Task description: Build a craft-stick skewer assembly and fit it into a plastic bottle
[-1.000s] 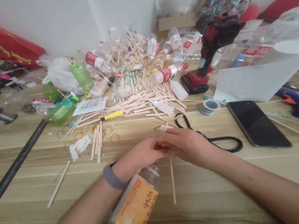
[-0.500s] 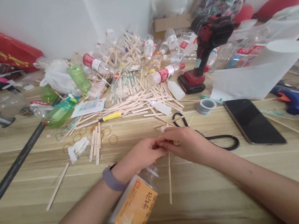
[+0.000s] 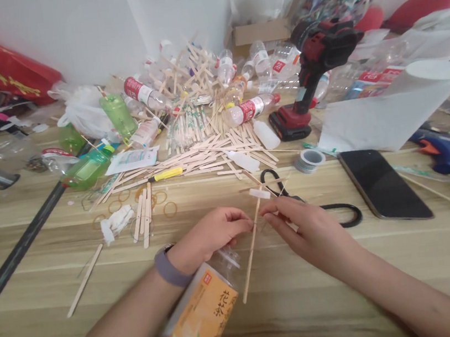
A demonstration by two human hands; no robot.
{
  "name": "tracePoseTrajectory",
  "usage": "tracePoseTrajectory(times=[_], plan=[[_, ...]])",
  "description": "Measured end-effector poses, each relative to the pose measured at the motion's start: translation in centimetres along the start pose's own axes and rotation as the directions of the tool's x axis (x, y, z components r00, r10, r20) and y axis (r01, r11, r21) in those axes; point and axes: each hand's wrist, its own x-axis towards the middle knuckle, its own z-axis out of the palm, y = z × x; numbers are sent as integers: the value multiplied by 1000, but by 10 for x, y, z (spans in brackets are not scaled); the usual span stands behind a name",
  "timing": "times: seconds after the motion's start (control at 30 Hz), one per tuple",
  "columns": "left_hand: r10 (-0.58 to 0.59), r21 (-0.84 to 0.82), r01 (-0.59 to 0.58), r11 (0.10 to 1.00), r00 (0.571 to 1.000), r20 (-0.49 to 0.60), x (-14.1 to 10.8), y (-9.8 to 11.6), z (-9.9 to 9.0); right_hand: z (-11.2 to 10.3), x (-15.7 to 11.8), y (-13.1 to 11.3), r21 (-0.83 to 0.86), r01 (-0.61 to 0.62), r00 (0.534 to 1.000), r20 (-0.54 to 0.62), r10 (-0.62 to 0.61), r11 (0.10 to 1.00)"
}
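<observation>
My left hand (image 3: 219, 230) pinches a thin wooden stick (image 3: 252, 243) between thumb and fingertips, about midway along it. The stick slants, its lower end toward me. At its upper end sits a white plastic piece (image 3: 259, 192), with thin crossed sticks (image 3: 269, 183) just beyond. My right hand (image 3: 299, 222) is just right of the stick, thumb and fingers pressed together. Whatever lies between them is too fine to make out. A clear bottle with an orange label (image 3: 200, 320) lies by my left wrist. Black-handled scissors (image 3: 342, 214) lie partly hidden behind my right hand.
Many flat wooden sticks (image 3: 206, 151) and plastic bottles (image 3: 252, 109) are heaped at the back. A red-black cordless drill (image 3: 297, 86) stands behind a solder spool (image 3: 310, 161). Right are a phone (image 3: 384, 185) and a blue glue gun (image 3: 444, 149); left, rubber bands (image 3: 170, 209).
My right hand has moved right, away from my left hand, uncovering the stick and white piece. The stick now tilts more, its lower end shifted left.
</observation>
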Motion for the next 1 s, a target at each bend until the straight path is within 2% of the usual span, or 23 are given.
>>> tracePoseTrajectory(times=[0.07,0.17,0.23,0.3,0.37,0.47,0.57,0.63,0.8,1.0], plan=[[-1,-19,1,1000,1000,3,1,-1,0,2,1,1,-15,-68,996,57,69,998],[0,-49,0,999,1000,9,1,-1,0,4,4,1,-3,-110,987,119,110,994],[-3,-76,5,997,1000,23,1,-1,-1,5,6,0,68,-156,977,160,143,985],[-9,-107,14,994,999,47,2,0,-2,7,7,-1,217,-255,953,221,207,942],[-17,-137,29,990,996,84,2,0,-2,11,8,-2,396,-370,918,292,266,840],[-36,-184,63,981,988,149,4,0,-2,17,8,-4,603,-542,840,392,374,586],[-54,-238,103,966,978,204,4,0,-3,20,9,-6,703,-644,743,478,469,303],[-60,-274,123,954,971,230,5,0,-3,20,10,-7,721,-659,713,509,482,214],[-74,-351,174,920,957,282,6,0,-4,23,8,-5,731,-661,707,531,468,169],[-78,-403,224,888,935,347,7,1,-8,25,6,-5,750,-652,723,574,383,107]])
